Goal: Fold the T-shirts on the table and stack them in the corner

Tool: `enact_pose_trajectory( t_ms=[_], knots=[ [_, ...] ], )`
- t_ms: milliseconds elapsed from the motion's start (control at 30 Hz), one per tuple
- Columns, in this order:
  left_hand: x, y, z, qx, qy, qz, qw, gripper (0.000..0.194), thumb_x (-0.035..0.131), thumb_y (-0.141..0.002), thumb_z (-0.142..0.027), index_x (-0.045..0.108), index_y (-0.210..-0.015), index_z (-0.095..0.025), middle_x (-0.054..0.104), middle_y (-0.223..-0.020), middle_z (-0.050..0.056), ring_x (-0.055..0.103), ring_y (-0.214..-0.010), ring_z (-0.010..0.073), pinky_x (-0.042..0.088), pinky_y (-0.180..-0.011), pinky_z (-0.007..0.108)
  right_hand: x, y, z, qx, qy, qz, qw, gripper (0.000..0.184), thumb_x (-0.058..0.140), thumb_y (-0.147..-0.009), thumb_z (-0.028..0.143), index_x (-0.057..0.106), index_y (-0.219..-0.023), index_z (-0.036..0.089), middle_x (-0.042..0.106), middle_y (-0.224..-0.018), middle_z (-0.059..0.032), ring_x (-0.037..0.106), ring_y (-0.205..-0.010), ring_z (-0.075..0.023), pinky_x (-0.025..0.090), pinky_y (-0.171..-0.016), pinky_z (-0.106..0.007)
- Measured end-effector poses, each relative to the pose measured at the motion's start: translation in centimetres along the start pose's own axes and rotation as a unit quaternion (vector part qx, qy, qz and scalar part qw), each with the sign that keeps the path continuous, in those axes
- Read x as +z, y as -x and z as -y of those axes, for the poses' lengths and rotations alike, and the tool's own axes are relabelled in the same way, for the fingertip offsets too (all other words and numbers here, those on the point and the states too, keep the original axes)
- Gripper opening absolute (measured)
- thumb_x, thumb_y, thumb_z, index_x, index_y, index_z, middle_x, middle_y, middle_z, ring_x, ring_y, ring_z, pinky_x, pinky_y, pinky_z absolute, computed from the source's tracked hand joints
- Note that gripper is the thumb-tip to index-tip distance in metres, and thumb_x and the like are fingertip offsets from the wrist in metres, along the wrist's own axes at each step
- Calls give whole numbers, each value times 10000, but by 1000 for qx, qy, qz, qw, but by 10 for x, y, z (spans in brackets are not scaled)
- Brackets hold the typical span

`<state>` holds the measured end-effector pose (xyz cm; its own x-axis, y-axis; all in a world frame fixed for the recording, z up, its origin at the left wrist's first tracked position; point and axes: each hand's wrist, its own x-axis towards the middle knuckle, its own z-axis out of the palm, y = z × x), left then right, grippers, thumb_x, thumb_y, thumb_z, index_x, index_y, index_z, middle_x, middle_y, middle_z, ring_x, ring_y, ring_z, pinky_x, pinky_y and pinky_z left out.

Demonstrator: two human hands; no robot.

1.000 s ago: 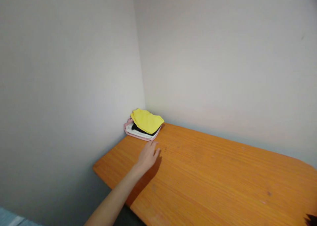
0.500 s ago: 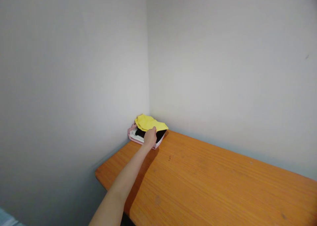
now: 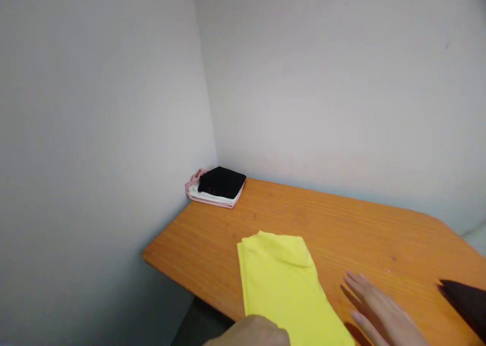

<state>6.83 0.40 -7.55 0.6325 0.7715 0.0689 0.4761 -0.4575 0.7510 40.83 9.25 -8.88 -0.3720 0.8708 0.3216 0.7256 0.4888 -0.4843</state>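
Note:
A folded yellow cloth (image 3: 284,280) lies on the orange wooden table (image 3: 341,224), near its front edge. My left hand (image 3: 250,333) sits at the cloth's near end at the bottom of the view; only its back shows and the fingers are hidden. My right hand (image 3: 379,310) lies flat on the table just right of the cloth, fingers stretched out, holding nothing. In the far corner rests a small stack of folded clothes (image 3: 216,189), black on top, white and pink beneath.
Grey walls meet behind the stack and close off the table's left and back sides. A dark object (image 3: 467,300) pokes in at the right edge of the table. The table's left corner edge drops off toward the floor.
The yellow cloth has left the top of the corner stack and now lies near the front of the table. My left hand drew back with it, and my right hand has come into view.

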Motion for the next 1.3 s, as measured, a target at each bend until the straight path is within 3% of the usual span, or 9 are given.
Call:
enact_pose_trajectory(
  t_ms=[100, 233, 400, 533, 667, 833, 1033, 1167, 1300],
  knots=[
    [-35, 23, -37, -59, 11, -16, 998, 217, 526, -903, -395, 603, -807, -217, 647, -794, 9, 570, -731, 150, 388, -663, 224, 10, -16, 51, 46, -18, 58, 997, 587, 403, -958, 507, 410, -1463, 209, 397, -1502, -95, 378, -1371, -271, 301, -1163, -479],
    [-72, 22, -69, -149, 16, -47, 988, 311, 405, -989, -362, 623, -831, -206, 659, -792, 12, 591, -762, 146, 383, -711, 226, 22, -50, 80, 74, -15, 16, 997, 640, 363, -973, 477, 323, -1482, 91, 358, -1507, -173, 319, -1392, -291, 263, -1160, -490],
    [-58, -12, -55, -142, 87, -165, 972, 398, 321, -1015, -438, 611, -906, -188, 655, -877, 43, 594, -869, 168, 393, -768, 248, 19, -63, 96, 94, -21, -1, 995, 298, 493, -899, 373, 584, -1090, 163, 621, -1059, -125, 548, -1036, -275, 445, -935, -425],
    [-39, -36, -41, -204, 197, -217, 934, 484, 263, -995, -567, 543, -962, -174, 634, -824, 40, 597, -740, 156, 396, -676, 260, 3, -43, 139, 2, -43, 0, 999, 86, 517, -859, 229, 546, -939, 219, 548, -1200, -92, 484, -1144, -252, 401, -987, -404],
    [-25, -42, -33, -249, 135, -232, 931, 424, 448, -926, -596, 439, -788, -196, 495, -681, -24, 480, -641, 133, 328, -606, 257, -4, -22, 169, -21, -117, 82, 990, 97, 482, -937, 297, 530, -888, 229, 558, -1150, -67, 538, -1072, -208, 444, -916, -324],
    [-6, -32, -30, -179, 229, -207, 934, 352, 533, -910, -502, 397, -798, -197, 388, -713, -50, 388, -653, 100, 323, -604, 223, -7, -20, 169, 124, -110, 74, 983, 282, 524, -922, 481, 534, -990, 208, 595, -863, -31, 583, -782, -191, 444, -719, -292],
    [-4, -20, -58, -142, 302, -192, 923, 290, 584, -863, -442, 452, -859, -184, 510, -803, -4, 478, -704, 111, 387, -640, 208, -27, -15, 166, 92, -81, 118, 985, 109, 598, -757, 288, 573, -816, 200, 604, -796, -10, 547, -742, -175, 392, -665, -259],
    [-29, -2, -86, -128, 261, -231, 929, 235, 581, -850, -399, 508, -865, -176, 574, -830, 27, 534, -749, 142, 439, -688, 226, -56, -15, 163, 78, -101, 99, 987, 64, 485, -721, 255, 504, -677, 213, 539, -658, 11, 471, -625, -150, 351, -572, -252],
    [-84, 29, -115, -107, 219, -294, 924, 272, 543, -874, -426, 559, -936, -161, 619, -883, 50, 582, -807, 173, 485, -713, 245, -109, -14, 154, 114, -98, -52, 987, 214, 412, -749, 397, 543, -729, 229, 615, -738, -62, 551, -698, -205, 437, -636, -303]
  ],
)
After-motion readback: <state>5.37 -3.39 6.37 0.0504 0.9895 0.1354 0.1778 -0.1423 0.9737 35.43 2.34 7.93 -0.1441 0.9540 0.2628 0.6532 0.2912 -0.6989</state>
